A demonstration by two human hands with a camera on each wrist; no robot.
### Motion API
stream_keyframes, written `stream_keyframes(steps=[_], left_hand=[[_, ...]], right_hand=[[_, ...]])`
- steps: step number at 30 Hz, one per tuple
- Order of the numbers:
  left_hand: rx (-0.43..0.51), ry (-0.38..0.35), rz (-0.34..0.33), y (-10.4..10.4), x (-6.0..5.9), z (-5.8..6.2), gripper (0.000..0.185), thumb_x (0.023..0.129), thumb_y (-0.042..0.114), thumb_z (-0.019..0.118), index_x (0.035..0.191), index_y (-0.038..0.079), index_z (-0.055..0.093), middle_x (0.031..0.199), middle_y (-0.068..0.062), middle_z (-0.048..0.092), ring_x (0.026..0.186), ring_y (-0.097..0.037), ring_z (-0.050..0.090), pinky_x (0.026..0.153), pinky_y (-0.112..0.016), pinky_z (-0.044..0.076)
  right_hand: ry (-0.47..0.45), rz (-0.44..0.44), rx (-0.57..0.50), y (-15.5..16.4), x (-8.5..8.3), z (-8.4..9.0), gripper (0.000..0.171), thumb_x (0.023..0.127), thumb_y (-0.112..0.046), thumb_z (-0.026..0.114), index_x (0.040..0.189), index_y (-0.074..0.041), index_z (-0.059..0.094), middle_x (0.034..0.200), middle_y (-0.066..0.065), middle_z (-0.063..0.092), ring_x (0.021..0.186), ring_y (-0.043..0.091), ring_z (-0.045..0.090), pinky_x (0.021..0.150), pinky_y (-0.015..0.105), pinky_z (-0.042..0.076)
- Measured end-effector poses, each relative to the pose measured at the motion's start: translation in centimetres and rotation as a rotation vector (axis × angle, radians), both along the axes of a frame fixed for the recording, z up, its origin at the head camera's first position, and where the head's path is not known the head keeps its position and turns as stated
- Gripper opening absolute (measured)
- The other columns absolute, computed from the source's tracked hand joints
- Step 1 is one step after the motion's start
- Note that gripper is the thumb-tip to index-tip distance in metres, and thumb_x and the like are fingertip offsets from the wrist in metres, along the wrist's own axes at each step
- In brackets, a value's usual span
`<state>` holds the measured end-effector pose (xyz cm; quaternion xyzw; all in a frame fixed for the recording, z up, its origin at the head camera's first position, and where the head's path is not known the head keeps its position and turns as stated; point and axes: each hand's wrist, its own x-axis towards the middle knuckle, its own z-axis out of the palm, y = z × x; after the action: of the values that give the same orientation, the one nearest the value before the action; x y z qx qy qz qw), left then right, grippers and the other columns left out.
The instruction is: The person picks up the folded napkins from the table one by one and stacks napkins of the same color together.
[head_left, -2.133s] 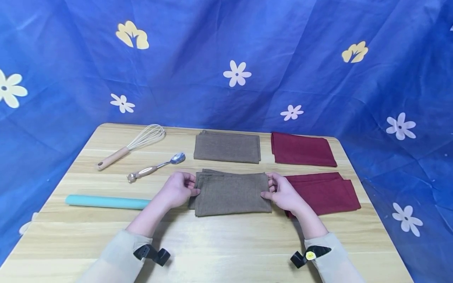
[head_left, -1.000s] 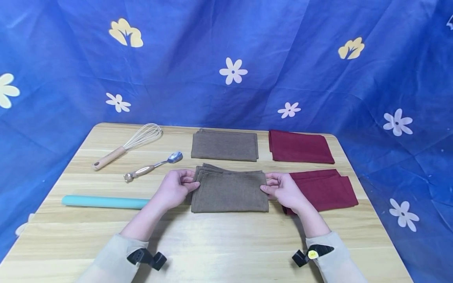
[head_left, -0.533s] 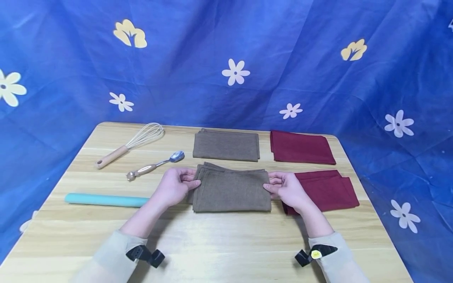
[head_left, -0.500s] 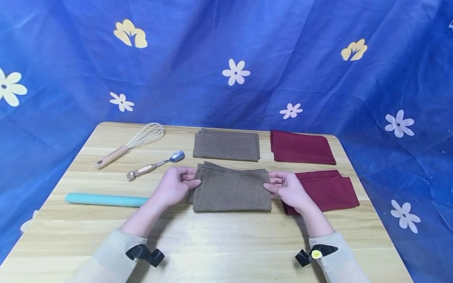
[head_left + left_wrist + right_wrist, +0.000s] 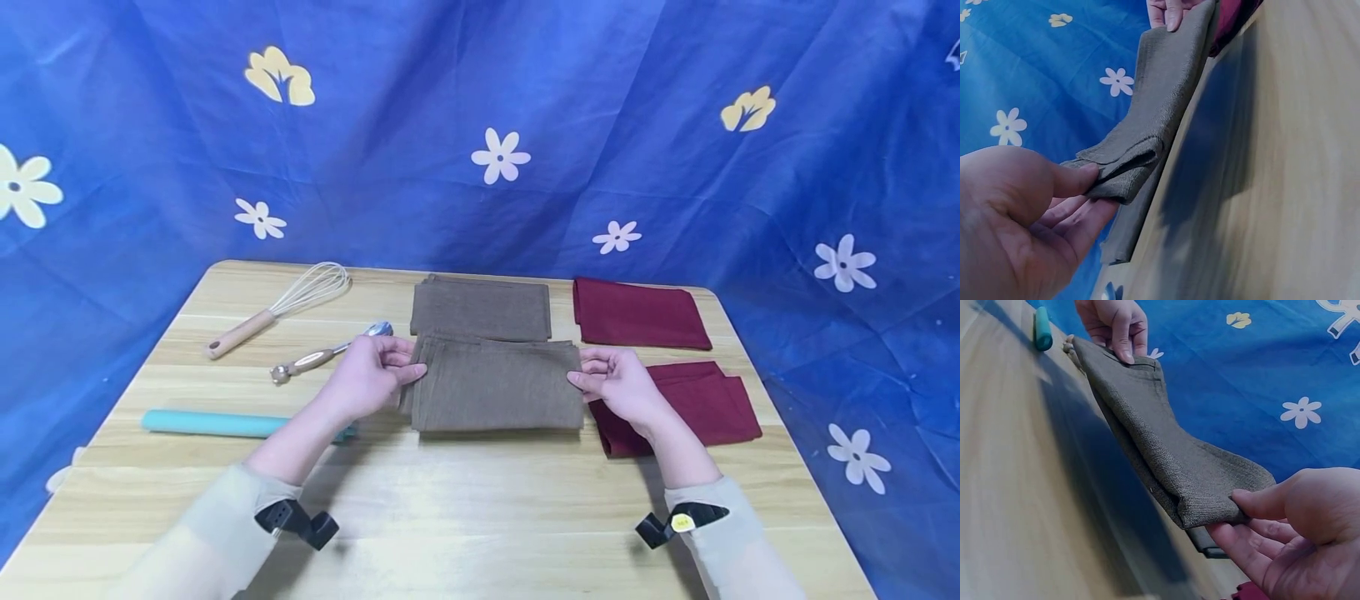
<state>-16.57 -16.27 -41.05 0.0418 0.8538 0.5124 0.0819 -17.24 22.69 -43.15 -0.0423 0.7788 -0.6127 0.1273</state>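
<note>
Between my two hands a folded grey-brown cloth napkin (image 5: pixel 498 387) is held up off the table, a shadow showing below it in both wrist views. My left hand (image 5: pixel 375 375) pinches its left end, thumb on top and fingers underneath. At the other end my right hand (image 5: pixel 618 383) pinches it the same way. The fold layers show at the end near the left thumb (image 5: pixel 1075 178). Just behind, a second folded grey-brown napkin (image 5: pixel 480 308) lies flat, its front edge close to the held one.
Two folded dark red napkins lie at right, one at the back (image 5: pixel 641 312), one nearer (image 5: pixel 697 408) beside my right hand. At left are a whisk (image 5: pixel 277 310), a spoon (image 5: pixel 311 360) partly behind my left hand, and a turquoise rod (image 5: pixel 213 422) partly under my forearm.
Both hands have lifted the grey-brown napkin off the table and moved it away from me, towards the napkin behind. My left hand now overlaps part of the spoon.
</note>
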Motion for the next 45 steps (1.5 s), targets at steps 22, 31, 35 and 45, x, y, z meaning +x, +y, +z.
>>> stream_keyframes(steps=[22,31,35,45], left_hand=[[-0.004,-0.012,-0.013,0.2,-2.4,2.1,0.045,0.095,0.012,0.081,0.131,-0.010,0.065,0.107,-0.016,0.071,0.095,-0.022,0.069,0.078,-0.025,0.060],[-0.010,0.003,0.003,0.0,-4.2,2.2,0.046,0.095,0.011,0.081,0.132,-0.011,0.064,0.112,-0.020,0.071,0.101,-0.027,0.068,0.081,-0.026,0.059],[0.036,-0.032,0.015,0.1,-5.0,2.5,0.049,0.096,0.008,0.080,0.136,-0.013,0.061,0.118,-0.024,0.068,0.100,-0.027,0.068,0.075,-0.028,0.062],[0.035,-0.018,0.026,-0.2,-6.9,2.8,0.047,0.096,0.008,0.079,0.135,-0.013,0.061,0.118,-0.025,0.069,0.095,-0.024,0.071,0.079,-0.030,0.063]], right_hand=[[0.041,-0.003,0.012,0.5,-3.1,1.6,0.051,0.096,0.005,0.074,0.139,0.019,0.051,0.094,0.007,0.069,0.079,0.009,0.071,0.071,0.034,0.064],[-0.024,-0.034,-0.015,0.1,-4.9,2.1,0.047,0.095,0.003,0.075,0.135,0.015,0.054,0.087,0.000,0.065,0.071,0.009,0.068,0.067,0.032,0.063],[-0.010,-0.033,-0.007,0.0,-5.5,2.5,0.046,0.095,0.003,0.075,0.134,0.015,0.054,0.086,0.001,0.066,0.070,0.010,0.068,0.067,0.032,0.063],[-0.004,-0.028,0.004,-0.3,-7.8,3.0,0.050,0.095,0.003,0.076,0.138,0.014,0.054,0.089,0.002,0.068,0.070,0.010,0.069,0.075,0.043,0.065]])
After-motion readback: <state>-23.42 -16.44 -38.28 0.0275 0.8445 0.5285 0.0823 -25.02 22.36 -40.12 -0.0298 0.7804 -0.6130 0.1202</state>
